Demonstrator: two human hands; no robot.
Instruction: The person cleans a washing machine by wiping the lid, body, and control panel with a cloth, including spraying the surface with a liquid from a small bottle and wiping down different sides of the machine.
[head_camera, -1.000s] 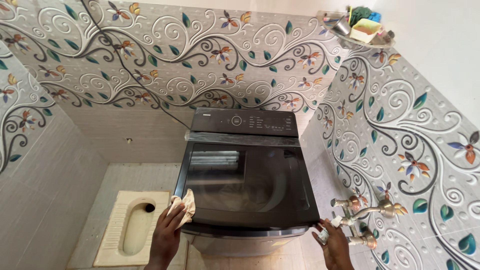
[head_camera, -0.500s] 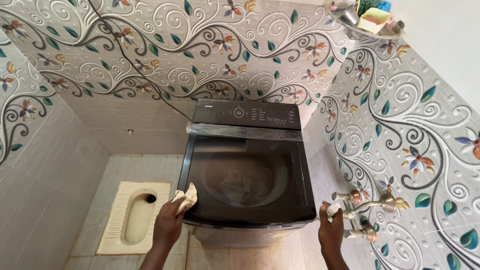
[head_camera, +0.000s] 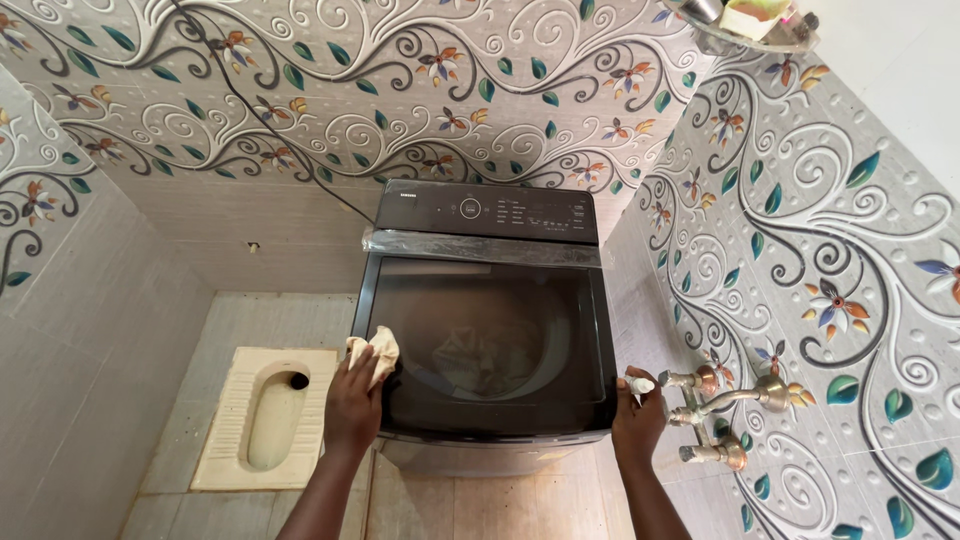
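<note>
Looking down from the head view: left hand (head_camera: 352, 402) is closed over a small cream cloth (head_camera: 373, 352), pressing it against the front-left corner of a dark top-loading washing machine (head_camera: 488, 330). Cloth is bunched, most of it sticking out above the knuckles and touching the lid edge.

Right hand (head_camera: 638, 425) is at the machine's front-right corner, fingers curled against the side of the lid frame. Something small and pale (head_camera: 639, 383) sits at the fingertips; can't tell what it is, or whether the hand actually grips it or just rests by it.

Just right of that hand: brass taps (head_camera: 722, 392) mounted on the right wall, one spout angled outward, a second valve lower down.

Machine lid (head_camera: 480, 340) is tinted glass, down and flat. Drum visible through it, with pale contents inside, blurred. Behind the lid is a strip of clear plastic film (head_camera: 480, 247) across the width, then the black control panel (head_camera: 487, 211) at the back.

Left of the machine, set in the tiled floor: a cream squat toilet pan (head_camera: 262, 415), near the left hand but apart from it.

Further back: a dark cable (head_camera: 262, 125) runs down the rear wall toward the machine. Walls are grey below, floral swirl tiles (head_camera: 420, 90) above. Top right corner holds a corner shelf (head_camera: 755, 25) with a few items, too cropped to identify.
</note>
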